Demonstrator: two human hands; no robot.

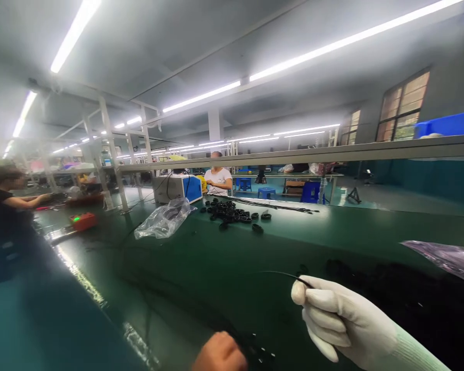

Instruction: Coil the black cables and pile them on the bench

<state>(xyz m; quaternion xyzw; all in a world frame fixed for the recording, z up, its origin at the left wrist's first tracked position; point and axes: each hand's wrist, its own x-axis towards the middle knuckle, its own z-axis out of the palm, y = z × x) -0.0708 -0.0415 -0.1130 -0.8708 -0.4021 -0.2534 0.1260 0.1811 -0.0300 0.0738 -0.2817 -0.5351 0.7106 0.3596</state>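
My right hand [338,314], in a white glove, is raised over the green table [201,257]. Its thumb and index finger pinch a thin black cable [280,273], whose free end sticks out to the left. At the bottom edge, my left hand [221,353] is bare and curled, back of the hand up. Its fingertips are out of sight, so anything inside it is hidden. Dark cables with small shiny ends [262,353] lie on the table right beside it. A large dark heap [394,293], probably black cables, spreads behind and to the right of the gloved hand.
Black coiled cables [226,210] are piled toward the far side, near a clear plastic bag [166,219] and a blue-and-grey machine [178,188]. Another plastic bag [444,257] lies right. A shelf rail [313,155] crosses above the table. One person [218,178] sits opposite, another [7,206] works left.
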